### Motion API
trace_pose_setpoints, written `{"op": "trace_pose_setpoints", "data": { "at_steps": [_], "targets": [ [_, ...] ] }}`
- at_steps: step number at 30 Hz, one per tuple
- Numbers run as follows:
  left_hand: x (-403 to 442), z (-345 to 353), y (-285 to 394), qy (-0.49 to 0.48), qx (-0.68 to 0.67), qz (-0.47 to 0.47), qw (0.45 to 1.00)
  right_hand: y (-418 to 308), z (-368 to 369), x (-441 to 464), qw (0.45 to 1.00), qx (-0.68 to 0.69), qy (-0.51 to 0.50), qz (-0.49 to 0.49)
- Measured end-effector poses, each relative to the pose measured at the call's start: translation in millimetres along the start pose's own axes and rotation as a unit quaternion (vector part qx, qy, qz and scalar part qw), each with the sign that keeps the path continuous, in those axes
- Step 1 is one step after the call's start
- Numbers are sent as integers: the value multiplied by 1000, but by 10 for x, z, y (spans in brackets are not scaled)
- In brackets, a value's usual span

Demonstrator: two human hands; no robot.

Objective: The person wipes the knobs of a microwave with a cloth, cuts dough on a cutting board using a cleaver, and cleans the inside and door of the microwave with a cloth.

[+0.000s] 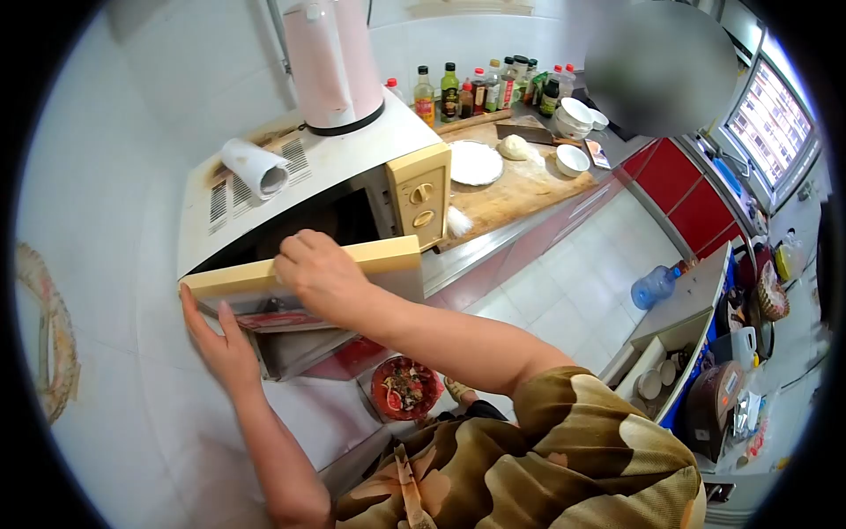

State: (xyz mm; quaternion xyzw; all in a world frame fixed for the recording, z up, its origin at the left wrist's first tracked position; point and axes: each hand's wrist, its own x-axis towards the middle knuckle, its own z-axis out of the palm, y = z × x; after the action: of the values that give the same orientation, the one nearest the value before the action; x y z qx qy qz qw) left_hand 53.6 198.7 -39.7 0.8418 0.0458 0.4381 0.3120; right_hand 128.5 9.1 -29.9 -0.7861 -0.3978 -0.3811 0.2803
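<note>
A microwave [419,194] with a yellow front stands at the left of the counter, its door [388,256] swung partly open. My right hand [322,275] lies over the top edge of the door, its fingers curled; what they hold, if anything, is hidden. At the door's left end my left hand [220,348] rests with its fingers apart, touching the corner. The dark inside of the microwave shows behind the door. On its top stand a pink kettle [335,66] and a white roll [256,167].
Right of the microwave, a wooden board [493,207] bears a white plate [476,164], dough [513,147] and a white bowl [572,160]. Several bottles [450,93] line the wall. A red bin [405,388] stands below; a blue water bottle [654,288] is on the floor.
</note>
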Motion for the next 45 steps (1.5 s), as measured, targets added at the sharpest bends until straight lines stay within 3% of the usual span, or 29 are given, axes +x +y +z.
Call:
{"op": "trace_pose_setpoints", "data": {
  "at_steps": [1,3,6,8,11,14,19,22,26,28,31,32,34,38,45],
  "targets": [
    [-47,-37,-45,17,-23,-50,998,-70,136,95,1000,-7,16,-16],
    [-111,-96,-171,45,-18,-62,997,-190,376,278,999,17,15,-32],
    [-180,-296,31,89,8,-36,995,-355,750,572,996,-9,-82,-45],
    [-174,-390,224,110,-22,-70,991,-482,1010,742,998,-2,-41,-57],
    [-175,-571,253,110,13,-82,990,-708,1202,910,999,28,-9,-37],
    [-238,-564,176,85,33,-95,991,-730,1304,955,998,34,-44,-32],
    [-213,-329,90,65,28,-74,995,-402,797,632,997,5,-72,-41],
    [-51,-72,280,12,39,25,999,-27,181,301,999,31,-41,-11],
    [78,138,375,-71,54,37,995,339,-628,-141,999,7,-44,10],
    [68,287,258,-67,75,37,994,454,-934,-337,999,-20,-30,34],
    [39,270,189,-87,133,19,987,429,-1010,-424,998,-22,-29,58],
    [16,281,174,-72,90,18,993,418,-998,-423,996,-30,-28,74],
    [-13,224,258,-37,-1,-5,999,371,-832,-317,998,-18,-17,66],
    [-241,-6,263,63,-35,-40,997,101,-149,73,999,39,-2,-1],
    [-592,-557,341,85,20,-81,993,-425,1093,818,994,65,-57,-65]
  ]
}}
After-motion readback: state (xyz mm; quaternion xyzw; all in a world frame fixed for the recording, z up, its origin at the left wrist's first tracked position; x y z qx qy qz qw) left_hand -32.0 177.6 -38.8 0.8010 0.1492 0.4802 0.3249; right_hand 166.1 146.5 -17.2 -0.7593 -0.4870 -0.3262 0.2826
